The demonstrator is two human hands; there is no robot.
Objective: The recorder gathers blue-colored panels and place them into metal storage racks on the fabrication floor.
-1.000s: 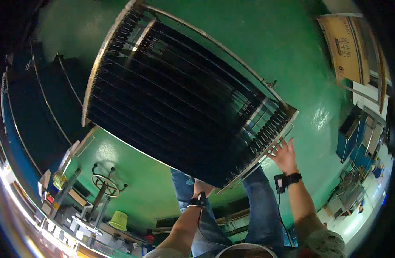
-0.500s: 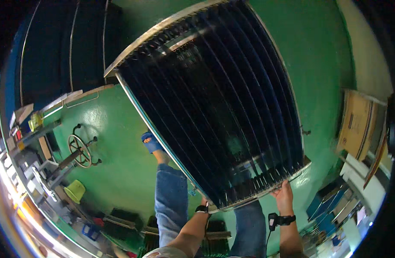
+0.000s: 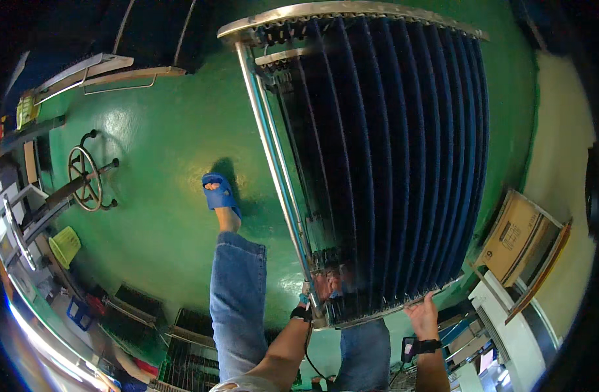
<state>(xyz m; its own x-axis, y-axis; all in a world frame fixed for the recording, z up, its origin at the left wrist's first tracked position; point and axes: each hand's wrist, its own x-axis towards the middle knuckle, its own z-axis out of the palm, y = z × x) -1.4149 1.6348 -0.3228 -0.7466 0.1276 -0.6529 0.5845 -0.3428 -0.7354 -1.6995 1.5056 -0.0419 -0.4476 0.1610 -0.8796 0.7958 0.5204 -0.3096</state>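
Note:
A tall metal-framed rack point(image 3: 384, 163) with rows of dark blue panels stands in front of me. My left hand point(image 3: 305, 295) is at its near left corner post, with its fingers mostly hidden by the frame. Farther right, my right hand point(image 3: 422, 315) grips the near bottom-edge rail, its thumb up along the metal. Each wrist wears a dark band. My left leg is stretched forward, its foot in a blue slipper point(image 3: 220, 191) to the left of the rack.
A stool base with a ring and casters point(image 3: 85, 178) stands on the green floor point(image 3: 162, 242) to the left, near a yellow-green basket point(image 3: 65, 246). Cardboard boxes point(image 3: 513, 238) lie at right beside a wall point(image 3: 560, 117). Several slatted racks point(image 3: 188, 343) stand behind at lower left.
The rack has turned clockwise in view and now sits straighter and farther right. Both hands have stayed at its near edge. My left foot appears higher and more to the left.

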